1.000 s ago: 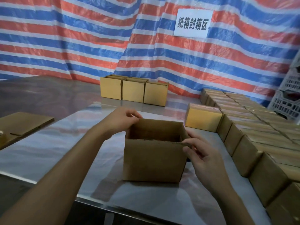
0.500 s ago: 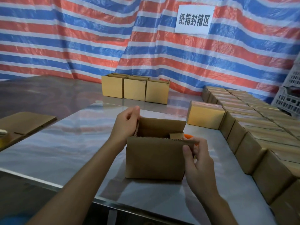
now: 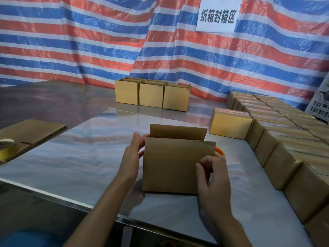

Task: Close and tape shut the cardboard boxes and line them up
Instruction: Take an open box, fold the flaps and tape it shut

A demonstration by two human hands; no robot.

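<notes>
Cardboard box (image 3: 170,168), plain brown, stands on the table (image 3: 80,168) between both hands, near and far flaps upright. Left hand (image 3: 131,157) presses straight fingers against its left side. Right hand (image 3: 211,177) grips its right front corner. An orange object (image 3: 219,151) beyond the right hand is partly hidden; closed boxes (image 3: 284,163) line that hand's right

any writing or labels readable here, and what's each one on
"纸箱封箱区": black characters on the white paper sign hanging on the striped tarp at the back.
No other text: the held box and the other boxes show no print or labels.
</notes>
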